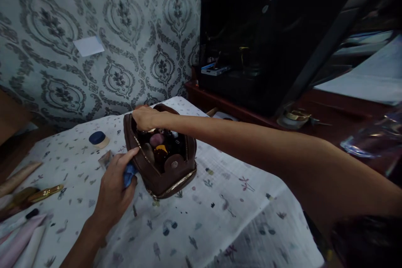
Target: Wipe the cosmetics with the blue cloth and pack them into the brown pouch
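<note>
A brown zippered bag (172, 180) stands open on the cloth-covered table, with a dark bottle with an amber part (161, 150) and a round pinkish item (156, 139) among its contents. My right hand (146, 118) is curled at the bag's far left end, its fingertips dipping inside the rim; what they grip is hidden. My left hand (114, 184) is beside the bag's near left side, index finger against the zipper edge. Between its thumb and fingers is a crumpled blue cloth (128, 174). A small clear item (106, 158) lies just behind the left hand.
A jar with a dark blue lid (97, 137) sits left of the bag. Several tubes (23, 238) and a gold-coloured item (45, 193) lie at the left. A large black screen (251, 42) stands on a reddish-brown cabinet (201, 99); the patterned wall is behind.
</note>
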`<state>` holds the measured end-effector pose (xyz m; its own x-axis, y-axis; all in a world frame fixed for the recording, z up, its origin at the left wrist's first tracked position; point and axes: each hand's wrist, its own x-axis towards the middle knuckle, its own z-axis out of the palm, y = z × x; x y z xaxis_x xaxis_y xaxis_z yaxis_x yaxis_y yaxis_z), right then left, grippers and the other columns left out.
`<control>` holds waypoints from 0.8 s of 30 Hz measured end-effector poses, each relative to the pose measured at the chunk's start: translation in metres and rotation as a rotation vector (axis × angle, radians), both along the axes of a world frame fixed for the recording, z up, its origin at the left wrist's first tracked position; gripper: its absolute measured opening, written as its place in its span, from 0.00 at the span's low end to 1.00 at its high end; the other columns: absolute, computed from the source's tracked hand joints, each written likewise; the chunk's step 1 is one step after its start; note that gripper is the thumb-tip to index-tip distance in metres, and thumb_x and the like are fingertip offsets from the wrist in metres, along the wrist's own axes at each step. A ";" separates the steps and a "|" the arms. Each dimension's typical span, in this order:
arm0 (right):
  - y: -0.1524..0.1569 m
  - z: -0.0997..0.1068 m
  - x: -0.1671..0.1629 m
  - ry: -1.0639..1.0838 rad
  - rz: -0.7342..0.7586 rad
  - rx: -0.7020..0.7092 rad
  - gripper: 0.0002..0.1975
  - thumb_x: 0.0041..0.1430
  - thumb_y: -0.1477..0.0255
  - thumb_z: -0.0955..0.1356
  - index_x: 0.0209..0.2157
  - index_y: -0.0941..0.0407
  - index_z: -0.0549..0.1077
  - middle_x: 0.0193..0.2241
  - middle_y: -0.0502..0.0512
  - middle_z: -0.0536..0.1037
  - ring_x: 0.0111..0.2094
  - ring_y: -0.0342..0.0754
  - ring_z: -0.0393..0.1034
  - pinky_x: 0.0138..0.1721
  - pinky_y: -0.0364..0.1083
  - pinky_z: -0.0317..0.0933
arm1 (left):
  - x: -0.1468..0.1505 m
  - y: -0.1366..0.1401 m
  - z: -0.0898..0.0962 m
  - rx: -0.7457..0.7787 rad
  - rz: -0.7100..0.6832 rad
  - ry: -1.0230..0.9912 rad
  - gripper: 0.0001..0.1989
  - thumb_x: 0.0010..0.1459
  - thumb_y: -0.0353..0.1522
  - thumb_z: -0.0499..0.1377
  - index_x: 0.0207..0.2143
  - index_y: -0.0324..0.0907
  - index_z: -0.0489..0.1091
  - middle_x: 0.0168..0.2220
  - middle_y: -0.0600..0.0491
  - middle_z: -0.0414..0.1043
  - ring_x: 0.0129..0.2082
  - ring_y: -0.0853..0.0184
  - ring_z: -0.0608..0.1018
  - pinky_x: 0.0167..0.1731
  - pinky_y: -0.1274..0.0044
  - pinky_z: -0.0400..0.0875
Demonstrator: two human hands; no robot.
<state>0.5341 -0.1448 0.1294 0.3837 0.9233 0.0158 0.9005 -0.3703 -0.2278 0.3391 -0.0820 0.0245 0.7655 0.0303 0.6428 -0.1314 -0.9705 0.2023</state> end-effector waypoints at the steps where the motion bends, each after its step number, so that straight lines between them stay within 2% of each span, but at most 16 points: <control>1: 0.000 0.001 0.001 -0.007 0.016 -0.018 0.16 0.56 0.81 0.68 0.47 0.64 0.78 0.47 0.69 0.81 0.49 0.60 0.77 0.47 0.51 0.70 | 0.000 0.000 0.000 0.000 -0.002 0.002 0.29 0.60 0.22 0.51 0.63 0.47 0.58 0.47 0.48 0.70 0.45 0.62 0.75 0.39 0.76 0.69; 7: -0.001 0.004 0.007 -0.091 0.082 -0.085 0.15 0.60 0.81 0.67 0.48 0.66 0.77 0.50 0.71 0.79 0.51 0.60 0.76 0.47 0.51 0.70 | 0.001 0.002 -0.001 -0.008 -0.013 0.002 0.30 0.59 0.22 0.51 0.63 0.46 0.58 0.49 0.48 0.69 0.47 0.61 0.75 0.43 0.74 0.70; 11: -0.011 0.004 0.004 -0.138 0.058 -0.022 0.17 0.63 0.77 0.68 0.53 0.64 0.75 0.54 0.70 0.76 0.53 0.61 0.73 0.49 0.52 0.70 | 0.001 0.002 -0.001 0.003 -0.008 -0.003 0.30 0.59 0.23 0.51 0.63 0.46 0.58 0.49 0.48 0.69 0.47 0.61 0.75 0.44 0.73 0.70; 13: -0.019 0.003 -0.001 -0.247 0.070 0.050 0.17 0.65 0.76 0.67 0.54 0.64 0.74 0.55 0.71 0.74 0.55 0.61 0.71 0.51 0.53 0.69 | 0.002 0.002 0.000 0.015 -0.010 -0.009 0.29 0.59 0.23 0.51 0.63 0.46 0.58 0.48 0.48 0.70 0.47 0.61 0.75 0.43 0.74 0.70; 15: -0.027 0.001 -0.009 -0.392 0.133 0.124 0.14 0.65 0.80 0.65 0.51 0.64 0.75 0.54 0.71 0.74 0.56 0.60 0.69 0.52 0.54 0.68 | 0.002 0.002 0.000 0.020 -0.013 -0.008 0.30 0.58 0.22 0.51 0.63 0.47 0.58 0.48 0.48 0.70 0.47 0.61 0.75 0.42 0.74 0.70; 17: -0.034 -0.002 -0.017 -0.487 0.235 0.132 0.13 0.65 0.82 0.63 0.46 0.65 0.77 0.51 0.70 0.75 0.55 0.60 0.69 0.51 0.54 0.68 | 0.001 0.001 0.000 0.022 -0.009 -0.008 0.31 0.58 0.22 0.50 0.63 0.47 0.57 0.47 0.49 0.70 0.46 0.61 0.76 0.41 0.74 0.70; 21: -0.047 -0.009 -0.026 -0.463 0.459 -0.106 0.11 0.64 0.81 0.64 0.40 0.64 0.78 0.41 0.66 0.80 0.47 0.58 0.74 0.43 0.51 0.69 | 0.000 0.001 0.000 0.020 0.025 -0.002 0.30 0.59 0.22 0.50 0.63 0.48 0.58 0.45 0.49 0.70 0.43 0.62 0.76 0.38 0.75 0.70; 24: -0.051 -0.018 -0.029 -0.476 0.575 -0.281 0.08 0.62 0.79 0.67 0.39 0.65 0.79 0.40 0.66 0.81 0.44 0.57 0.76 0.41 0.50 0.68 | 0.000 -0.001 0.000 0.016 0.024 -0.007 0.29 0.59 0.21 0.49 0.62 0.47 0.59 0.46 0.48 0.70 0.44 0.62 0.75 0.37 0.76 0.70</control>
<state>0.5052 -0.1958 0.1112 -0.1430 0.9683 -0.2046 0.9450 0.1951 0.2625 0.3392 -0.0827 0.0246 0.7600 0.0382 0.6487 -0.1093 -0.9765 0.1855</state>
